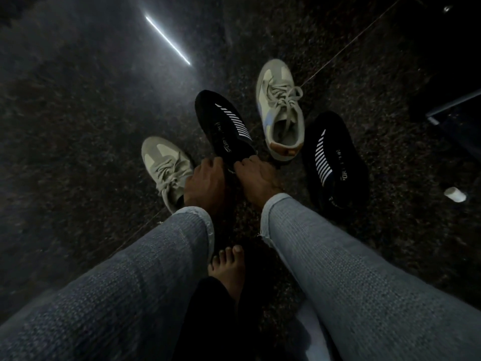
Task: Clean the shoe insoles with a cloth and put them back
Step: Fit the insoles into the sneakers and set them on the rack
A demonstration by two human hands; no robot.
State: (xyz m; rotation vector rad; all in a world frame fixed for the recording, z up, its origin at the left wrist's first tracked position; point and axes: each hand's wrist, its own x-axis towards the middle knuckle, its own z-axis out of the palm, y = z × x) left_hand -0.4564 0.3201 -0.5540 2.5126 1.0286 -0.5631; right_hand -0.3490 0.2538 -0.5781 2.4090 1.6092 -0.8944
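Observation:
A black shoe with white stripes [223,123] lies on the dark floor in the middle of the head view. My left hand [205,183] and my right hand [256,178] both grip its heel opening, fingers curled over the rim. A second black striped shoe [334,162] lies to the right, apart from my hands. One beige laced sneaker [282,110] stands behind my right hand, its opening facing me. The other beige sneaker [166,170] lies left of my left hand, partly hidden by my wrist. No insole or cloth is clearly visible.
My bare foot [229,267] rests on the speckled dark floor [78,152] between my grey sleeves. A small white cylinder [454,194] lies at the far right. A dark piece of furniture [458,118] stands at the right edge. A bright light streak [168,40] reflects on the floor.

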